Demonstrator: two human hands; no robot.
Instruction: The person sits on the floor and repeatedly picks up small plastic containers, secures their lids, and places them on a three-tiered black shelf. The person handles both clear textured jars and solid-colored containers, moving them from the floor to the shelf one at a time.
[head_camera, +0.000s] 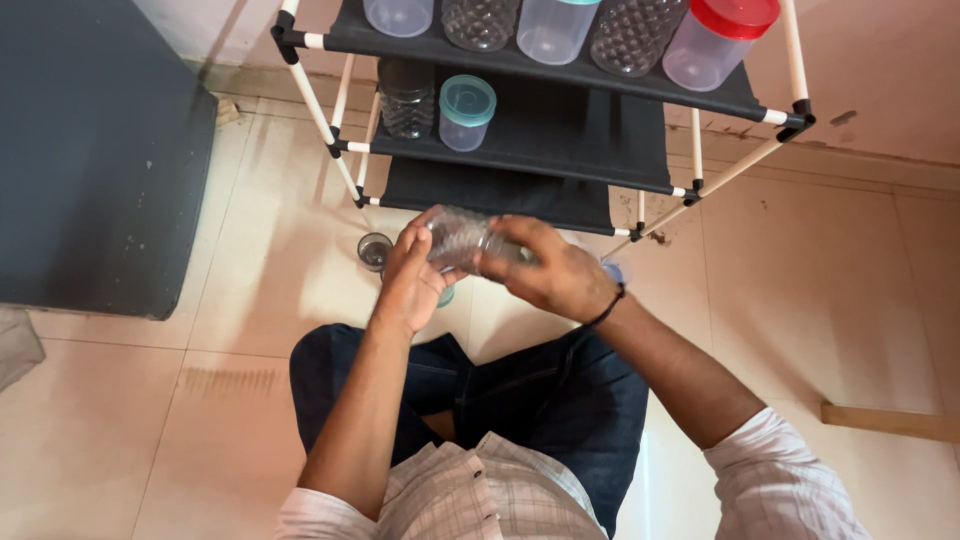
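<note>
I sit cross-legged on the tiled floor in front of a low rack. Both hands hold a clear, faceted plastic jar (458, 238) sideways between them. My left hand (408, 278) cups its left end, and my right hand (545, 272) grips the right end, where the lid would be, hidden under the fingers. A teal lid (446, 296) peeks out on the floor under my left hand.
The black fabric rack (560, 130) with white tubes carries several jars: a red-lidded jar (718, 40), a teal-lidded jar (466, 112), a dark faceted jar (406, 98). A small clear jar (375, 250) stands on the floor. A dark cabinet (95, 150) stands at the left.
</note>
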